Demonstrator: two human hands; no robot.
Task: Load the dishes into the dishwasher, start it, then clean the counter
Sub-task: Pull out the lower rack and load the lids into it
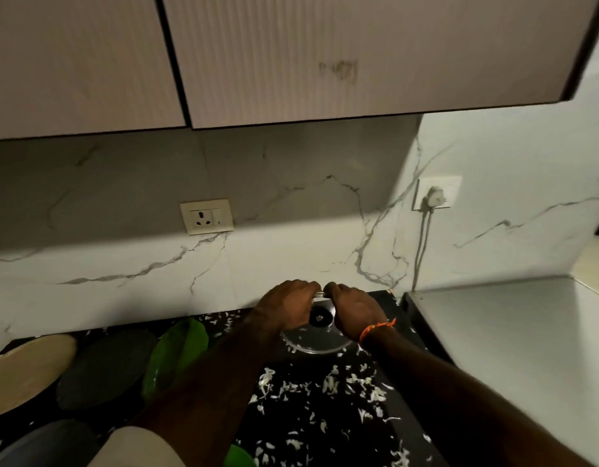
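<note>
Two hands meet at the back of the tabletop (325, 416), close to the wall (291, 264). The left hand (286, 306) and the right hand (355, 310) sit side by side, both on the far rim of a round dish (313, 342). The dish lies on the tabletop right under them. Small scraps (325, 392) are scattered on the tabletop in front of the dish and around it. To the left lie three plates (106, 369) in a row, side by side. Two more plates (45, 444) sit nearer, at the bottom left. A socket (206, 216) is on the wall behind, up and to the left of the hands. A plug (434, 195) is on the wall to the right. Cupboards (291, 55) hang above.
</note>
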